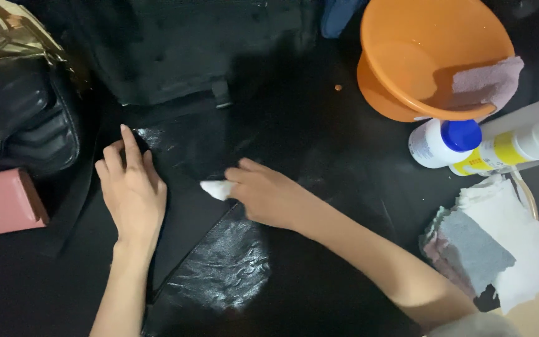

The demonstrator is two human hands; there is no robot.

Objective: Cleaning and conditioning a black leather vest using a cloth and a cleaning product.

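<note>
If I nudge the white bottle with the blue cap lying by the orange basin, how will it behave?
The white bottle lies on its side, so it would probably roll rather than slide. The yellow-labelled bottle touching it and the orange basin close by would likely stop it soon. It looks like smooth plastic, perhaps slippery.

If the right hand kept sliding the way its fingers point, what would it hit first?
Probably the left hand: the right hand with its white wipe points left across the black flap toward it.
</note>
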